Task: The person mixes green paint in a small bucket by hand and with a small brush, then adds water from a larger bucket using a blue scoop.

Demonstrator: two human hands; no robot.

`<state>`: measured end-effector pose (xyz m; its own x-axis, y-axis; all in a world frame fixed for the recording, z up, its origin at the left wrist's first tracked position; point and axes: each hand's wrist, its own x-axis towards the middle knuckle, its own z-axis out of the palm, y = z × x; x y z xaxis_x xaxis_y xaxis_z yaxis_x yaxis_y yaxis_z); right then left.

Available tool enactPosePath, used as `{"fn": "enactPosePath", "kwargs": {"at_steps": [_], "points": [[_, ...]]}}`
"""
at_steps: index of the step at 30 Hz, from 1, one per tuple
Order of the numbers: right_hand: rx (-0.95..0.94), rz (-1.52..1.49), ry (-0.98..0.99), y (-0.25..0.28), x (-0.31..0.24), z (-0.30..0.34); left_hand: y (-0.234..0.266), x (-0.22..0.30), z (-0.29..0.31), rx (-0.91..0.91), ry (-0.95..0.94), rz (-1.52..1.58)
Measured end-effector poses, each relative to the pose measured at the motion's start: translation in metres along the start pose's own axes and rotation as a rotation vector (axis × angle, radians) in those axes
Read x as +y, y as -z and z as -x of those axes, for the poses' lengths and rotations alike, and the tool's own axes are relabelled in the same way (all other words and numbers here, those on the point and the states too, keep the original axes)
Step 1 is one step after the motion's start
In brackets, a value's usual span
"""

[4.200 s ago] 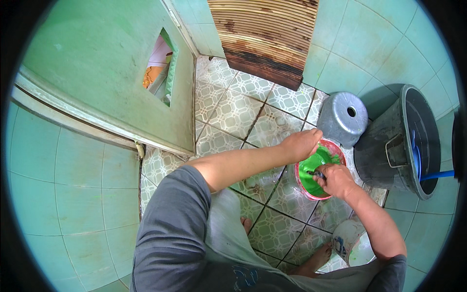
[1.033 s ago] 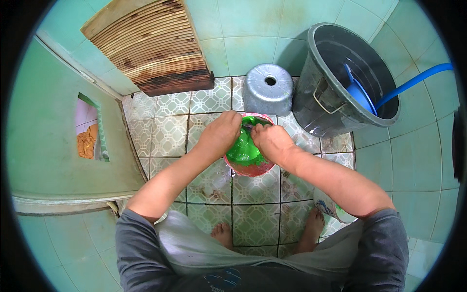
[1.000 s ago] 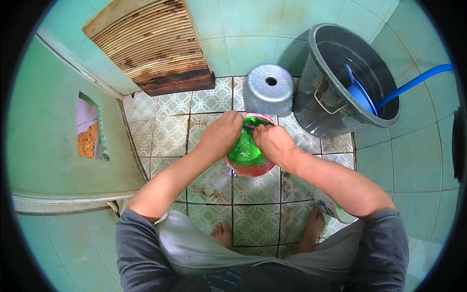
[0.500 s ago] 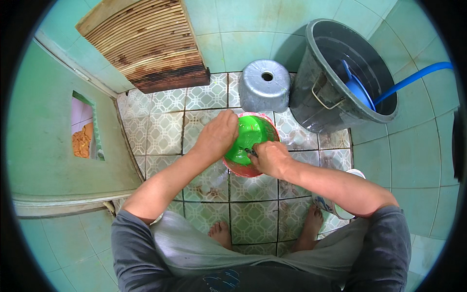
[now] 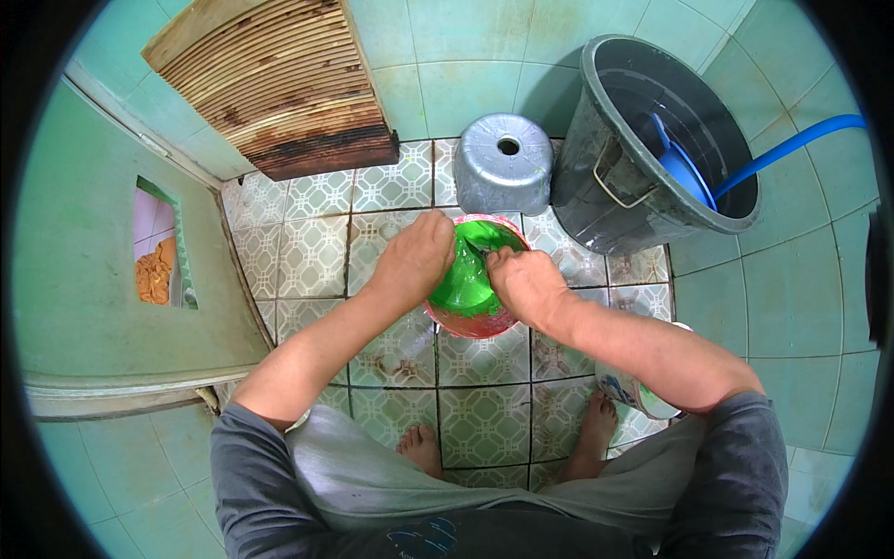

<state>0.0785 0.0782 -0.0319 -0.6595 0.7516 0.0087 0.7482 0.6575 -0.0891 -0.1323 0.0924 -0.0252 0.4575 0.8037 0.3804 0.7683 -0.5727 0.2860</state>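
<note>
On the tiled floor in front of me stands a red bucket (image 5: 473,323) with a pink rim, its inside coated with glossy green paint (image 5: 463,289). My left hand (image 5: 416,252) is closed at the bucket's left rim, fingertips curled over the edge. Over the right side of the bucket, my right hand (image 5: 527,282) is closed around a thin dark tool (image 5: 479,250), which points up and left into the green. Its handle is hidden in my fist, so its exact kind cannot be made out.
Behind the bucket is a grey stool (image 5: 504,163) with a round hole. A large dark bin (image 5: 605,205), holding a blue basin (image 5: 687,172) and blue hose (image 5: 792,149), stands far right. Slatted wood (image 5: 279,93) leans far left. Beside my right foot lies a white tub (image 5: 656,401).
My right hand has shifted slightly farther from me, moving the dark tool toward the bucket's far side. The green paint's surface looks different. My left hand stays at the rim.
</note>
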Motion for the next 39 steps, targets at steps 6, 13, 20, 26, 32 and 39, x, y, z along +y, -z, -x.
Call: {"fn": "enactPosePath", "kwargs": {"at_steps": [6, 13, 20, 26, 32, 39], "points": [[0.034, -0.041, 0.009, -0.001, -0.011, -0.007, -0.002, 0.0, 0.0, 0.003, 0.009, 0.019], [-0.194, -0.282, -0.067, 0.008, -0.034, -0.003, -0.003, 0.002, -0.001, 0.012, 0.006, 0.016], [-0.169, -0.149, -0.085, 0.006, -0.01, 0.003, -0.006, 0.0, 0.001, 0.028, -0.003, 0.028], [0.063, -0.035, -0.095, 0.014, 0.004, -0.006, -0.008, -0.002, 0.002, 0.025, 0.037, 0.023], [0.114, -0.055, 0.023, -0.002, -0.002, -0.01, -0.005, 0.003, -0.002, 0.054, -0.019, -0.023], [-0.149, -0.285, -0.036, 0.004, -0.038, -0.014, -0.004, -0.002, 0.002, 0.065, -0.084, 0.022]]}}
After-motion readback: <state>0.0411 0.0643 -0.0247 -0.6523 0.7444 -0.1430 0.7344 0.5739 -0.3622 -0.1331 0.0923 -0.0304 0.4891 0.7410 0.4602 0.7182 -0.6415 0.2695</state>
